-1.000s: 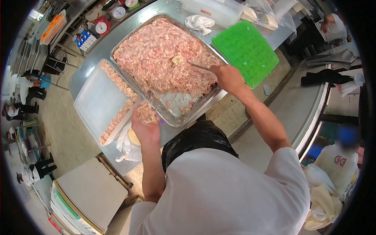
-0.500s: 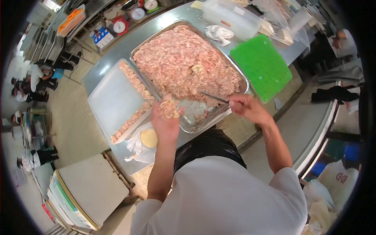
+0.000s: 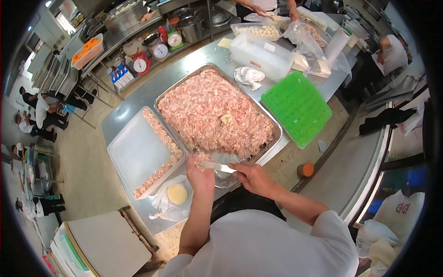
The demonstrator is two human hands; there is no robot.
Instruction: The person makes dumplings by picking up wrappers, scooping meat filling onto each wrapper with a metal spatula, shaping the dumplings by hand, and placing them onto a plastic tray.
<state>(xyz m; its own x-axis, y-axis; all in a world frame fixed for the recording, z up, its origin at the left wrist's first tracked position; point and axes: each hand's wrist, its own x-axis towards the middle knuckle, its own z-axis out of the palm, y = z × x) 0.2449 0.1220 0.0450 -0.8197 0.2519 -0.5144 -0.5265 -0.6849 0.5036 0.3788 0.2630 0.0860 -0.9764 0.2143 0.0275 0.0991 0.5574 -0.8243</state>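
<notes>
My left hand is cupped around a dumpling topped with minced meat, just over the tray's near corner. My right hand grips a flat metal spatula, whose blade reaches across to the dumpling's filling. Pinkish minced meat fills most of a deep metal tray, with its near corner scraped down to the metal. To the left, a white plastic tray holds filled dumplings in lines along two edges. A stack of round wrappers lies on a plastic bag near my left forearm.
A green board, a white cloth and a clear plastic bin lie on the far side of the metal table. Another person's hands work at the far end. Scales stand on a lower shelf.
My right hand has brought the spatula from the meat over to the dumpling in my left hand, turning the blade flat. The view has tilted up, showing more of the far end.
</notes>
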